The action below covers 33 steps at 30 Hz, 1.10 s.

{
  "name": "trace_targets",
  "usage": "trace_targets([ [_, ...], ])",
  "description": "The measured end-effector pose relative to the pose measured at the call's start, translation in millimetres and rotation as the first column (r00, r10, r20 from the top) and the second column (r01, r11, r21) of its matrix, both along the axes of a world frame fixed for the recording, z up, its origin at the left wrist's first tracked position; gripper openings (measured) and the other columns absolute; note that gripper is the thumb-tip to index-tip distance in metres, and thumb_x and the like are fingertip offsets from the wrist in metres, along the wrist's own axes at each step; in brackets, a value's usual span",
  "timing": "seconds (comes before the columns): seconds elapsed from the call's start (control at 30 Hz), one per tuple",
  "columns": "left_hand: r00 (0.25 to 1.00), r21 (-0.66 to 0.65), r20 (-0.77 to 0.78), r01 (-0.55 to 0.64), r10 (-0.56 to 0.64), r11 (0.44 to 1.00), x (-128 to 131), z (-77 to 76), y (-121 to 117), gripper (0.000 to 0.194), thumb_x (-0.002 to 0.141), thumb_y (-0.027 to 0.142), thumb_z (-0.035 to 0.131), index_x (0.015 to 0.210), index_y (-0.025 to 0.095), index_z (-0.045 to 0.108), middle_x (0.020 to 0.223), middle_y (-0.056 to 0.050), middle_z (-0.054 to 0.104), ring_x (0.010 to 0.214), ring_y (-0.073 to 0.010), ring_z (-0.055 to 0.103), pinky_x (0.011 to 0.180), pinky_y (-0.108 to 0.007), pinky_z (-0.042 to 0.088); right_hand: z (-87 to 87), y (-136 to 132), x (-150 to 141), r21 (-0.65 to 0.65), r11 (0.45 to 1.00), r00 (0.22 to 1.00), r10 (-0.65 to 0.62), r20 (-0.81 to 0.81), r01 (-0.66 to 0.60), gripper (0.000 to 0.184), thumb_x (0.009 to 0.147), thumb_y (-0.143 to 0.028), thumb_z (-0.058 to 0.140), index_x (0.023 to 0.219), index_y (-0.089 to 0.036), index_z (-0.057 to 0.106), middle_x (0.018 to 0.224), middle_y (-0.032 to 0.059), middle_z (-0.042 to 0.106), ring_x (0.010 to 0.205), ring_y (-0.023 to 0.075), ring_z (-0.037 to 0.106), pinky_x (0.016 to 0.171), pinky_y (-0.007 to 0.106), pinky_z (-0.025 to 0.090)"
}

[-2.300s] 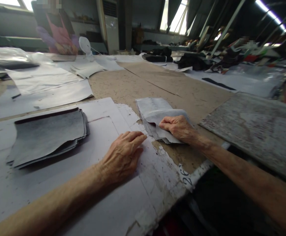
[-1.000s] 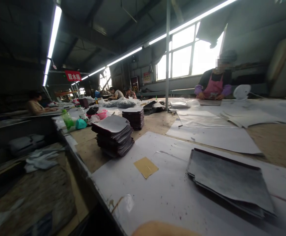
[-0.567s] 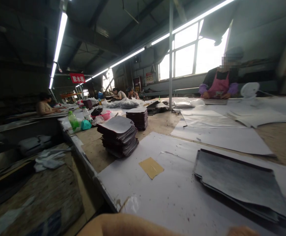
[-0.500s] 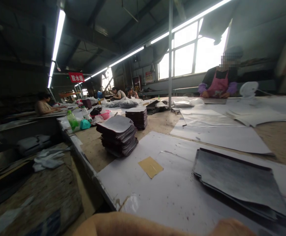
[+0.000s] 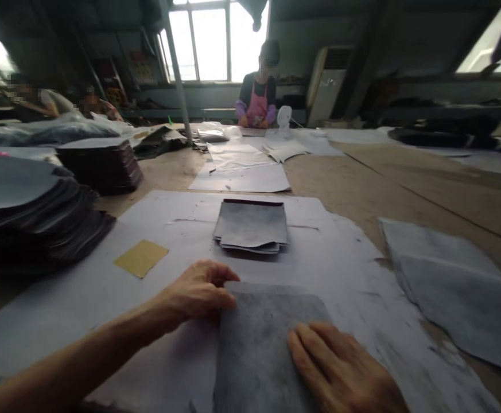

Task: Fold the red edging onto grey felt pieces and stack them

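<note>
A grey sheet of leather-like material point(image 5: 267, 344) lies in front of me on white paper, running out of view at the bottom. At its upper left corner is my left hand point(image 5: 207, 289), thumb and forefinger closed on the edge. My right hand point(image 5: 336, 361) rests flat on the sheet's right side, fingers stretched out. Just beyond is a small stack of similar grey pieces point(image 5: 252, 223), with a dark strip along the far edge. A tan square point(image 5: 142, 258) lies to the left of that stack.
Two tall piles of dark-edged pieces, a nearer pile point(image 5: 39, 223) and a farther pile point(image 5: 99, 166), stand on the left. Larger grey sheets point(image 5: 457, 292) lie at the right. Across the table are a pole point(image 5: 177, 74), a white fan point(image 5: 284, 117) and a person in a pink apron point(image 5: 257, 103).
My view has swung right and down. Both hands, mostly out of view before, now show on a grey sheet in front of me. The small stack appears nearer the middle.
</note>
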<state>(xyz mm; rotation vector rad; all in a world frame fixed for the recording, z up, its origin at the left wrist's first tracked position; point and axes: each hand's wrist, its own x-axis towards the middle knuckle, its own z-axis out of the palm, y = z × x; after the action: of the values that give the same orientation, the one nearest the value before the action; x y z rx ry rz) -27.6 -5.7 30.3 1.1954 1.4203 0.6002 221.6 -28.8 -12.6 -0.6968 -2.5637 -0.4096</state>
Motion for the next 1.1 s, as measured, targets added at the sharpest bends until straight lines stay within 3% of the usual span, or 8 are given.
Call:
trace_targets([
  [0.23, 0.896, 0.138, -0.398, 0.271, -0.197, 0.953, 16.0, 13.0, 21.1, 0.024, 0.055, 0.021, 0.062, 0.079, 0.017, 0.066, 0.069, 0.0, 0.061, 0.067, -0.0174, 0.055, 0.058, -0.025, 0.039, 7.9, -4.8, -22.2, 0.005, 1.0, 0.988, -0.008, -0.155, 0.008, 0.04, 0.08, -0.002, 0.027, 0.085, -0.008, 0.066, 0.082, 0.0101, 0.065, 0.075, 0.0225, 0.058, 0.061, 0.034, 0.049],
  [0.37, 0.835, 0.273, -0.533, 0.319, -0.134, 0.908, 35.7, 7.3, 23.9, 0.027, 0.058, 0.019, 0.061, 0.084, 0.019, 0.066, 0.078, -0.001, 0.062, 0.075, -0.0194, 0.054, 0.067, -0.029, 0.04, 10.0, -4.5, -17.9, -0.011, 1.0, 0.986, 0.008, -0.168, -0.01, 0.039, 0.081, -0.002, 0.027, 0.084, -0.007, 0.065, 0.08, 0.0109, 0.064, 0.072, 0.0213, 0.057, 0.058, 0.032, 0.047],
  [0.5, 0.824, 0.36, -0.56, 0.335, -0.085, 0.871, 44.1, -4.2, 25.1, 0.022, 0.061, 0.014, 0.061, 0.081, 0.02, 0.067, 0.08, 0.0, 0.061, 0.077, -0.0176, 0.054, 0.071, -0.029, 0.04, 20.5, 8.5, -11.1, -0.2, 0.976, 0.97, 0.035, -0.24, -0.085, 0.032, 0.081, -0.005, 0.032, 0.083, -0.011, 0.063, 0.074, 0.0085, 0.061, 0.067, 0.0182, 0.053, 0.057, 0.029, 0.046],
  [0.6, 0.844, 0.439, -0.534, 0.331, -0.054, 0.835, 44.5, -10.6, 23.0, 0.02, 0.062, 0.01, 0.061, 0.077, 0.021, 0.068, 0.077, 0.001, 0.061, 0.074, -0.0152, 0.054, 0.07, -0.027, 0.041, 27.6, 31.3, -8.6, -0.299, 0.954, 0.962, -0.057, -0.266, -0.026, 0.021, 0.079, -0.006, 0.043, 0.085, -0.013, 0.062, 0.078, 0.007, 0.06, 0.073, 0.0177, 0.052, 0.06, 0.028, 0.046],
  [0.7, 0.871, 0.553, -0.49, 0.335, -0.027, 0.763, 42.9, -16.4, 19.6, 0.02, 0.064, 0.007, 0.061, 0.075, 0.022, 0.068, 0.074, 0.002, 0.062, 0.073, -0.0143, 0.056, 0.069, -0.027, 0.042, 30.1, 57.9, -9.2, -0.362, 0.931, 0.985, -0.102, -0.142, 0.044, 0.02, 0.074, -0.009, 0.058, 0.093, -0.013, 0.062, 0.085, 0.0069, 0.061, 0.082, 0.0199, 0.052, 0.07, 0.032, 0.046],
  [0.83, 0.883, 0.677, -0.469, 0.368, -0.012, 0.638, 39.4, -24.2, 17.6, 0.019, 0.068, 0.007, 0.06, 0.076, 0.022, 0.069, 0.073, 0.002, 0.063, 0.071, -0.0139, 0.056, 0.068, -0.028, 0.043, 30.6, 79.3, -8.8, -0.432, 0.902, 1.0, -0.018, 0.013, 0.022, 0.017, 0.073, -0.013, 0.065, 0.089, -0.015, 0.063, 0.083, 0.0052, 0.061, 0.081, 0.0185, 0.051, 0.072, 0.031, 0.044],
  [0.93, 0.884, 0.733, -0.468, 0.395, -0.012, 0.554, 36.2, -27.9, 18.2, 0.017, 0.074, 0.01, 0.058, 0.078, 0.022, 0.068, 0.072, 0.001, 0.062, 0.07, -0.0131, 0.056, 0.066, -0.027, 0.042, 30.1, 82.5, -4.9, -0.427, 0.903, 0.999, 0.04, -0.022, -0.046, 0.011, 0.079, -0.011, 0.056, 0.086, -0.015, 0.064, 0.078, 0.0046, 0.06, 0.075, 0.0161, 0.05, 0.068, 0.028, 0.043],
  [1.1, 0.848, 0.775, -0.527, 0.508, -0.06, 0.375, 32.4, -29.0, 18.4, 0.027, 0.079, 0.003, 0.045, 0.085, 0.019, 0.066, 0.074, -0.002, 0.059, 0.069, -0.0131, 0.051, 0.065, -0.03, 0.038, 24.3, 78.3, 4.4, -0.363, 0.919, 0.986, 0.123, -0.113, -0.156, 0.02, 0.085, -0.009, 0.043, 0.089, -0.014, 0.063, 0.075, 0.005, 0.059, 0.07, 0.0142, 0.047, 0.064, 0.027, 0.04],
])
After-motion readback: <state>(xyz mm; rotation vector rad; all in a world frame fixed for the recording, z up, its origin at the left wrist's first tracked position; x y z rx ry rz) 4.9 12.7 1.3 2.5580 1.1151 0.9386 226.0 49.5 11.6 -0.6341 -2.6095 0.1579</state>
